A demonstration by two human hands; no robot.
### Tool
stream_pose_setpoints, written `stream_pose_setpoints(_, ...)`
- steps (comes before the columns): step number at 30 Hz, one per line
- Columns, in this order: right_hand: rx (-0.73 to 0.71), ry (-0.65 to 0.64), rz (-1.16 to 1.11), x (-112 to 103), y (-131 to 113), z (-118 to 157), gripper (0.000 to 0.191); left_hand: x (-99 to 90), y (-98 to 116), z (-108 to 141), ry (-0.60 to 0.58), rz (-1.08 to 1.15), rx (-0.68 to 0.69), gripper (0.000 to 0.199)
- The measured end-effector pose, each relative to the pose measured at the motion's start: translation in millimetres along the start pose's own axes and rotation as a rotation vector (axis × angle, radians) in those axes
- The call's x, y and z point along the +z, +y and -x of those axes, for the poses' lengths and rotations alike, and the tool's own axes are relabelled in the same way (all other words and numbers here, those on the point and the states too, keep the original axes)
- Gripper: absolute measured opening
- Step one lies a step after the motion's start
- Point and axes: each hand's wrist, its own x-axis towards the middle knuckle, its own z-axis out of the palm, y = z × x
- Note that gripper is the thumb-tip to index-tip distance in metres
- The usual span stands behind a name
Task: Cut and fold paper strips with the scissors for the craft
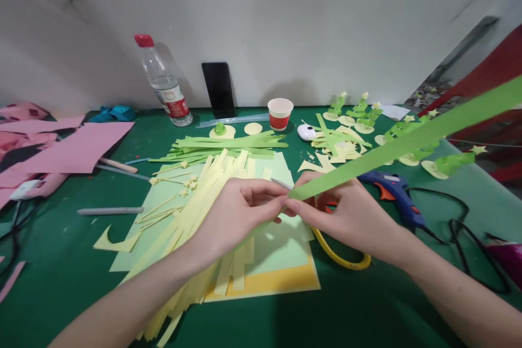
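A long light-green paper strip slants up to the right edge of the view. My left hand pinches its near end between thumb and fingertips. Beside it, fingertips almost meeting, my right hand is closed on the same end. Yellow-handled scissors pass behind my right hand, with a blade tip showing above the fingers; I cannot tell whether that hand also grips them. Below my left hand lie many pale-yellow paper strips on light-green sheets. Thin sticks with small stars lie to the left.
Green strips, a paper cup, a phone and a bottle are at the back. Finished spiral pieces, paper scraps and a corded blue glue gun occupy the right. Pink paper lies left.
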Motion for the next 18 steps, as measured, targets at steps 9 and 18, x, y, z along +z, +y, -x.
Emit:
stream_pose_setpoints(9,-0.140,0.217,-0.004,-15.4,-4.0,1.3,0.027,-4.6,2.2,-4.8,-0.109,0.028,-0.192,0.015)
stream_pose_setpoints(18,0.010,0.628,-0.367,-56.9,0.7,11.3,0.032,-11.0,-3.1,-5.6,-0.227,0.065,-0.231,0.014)
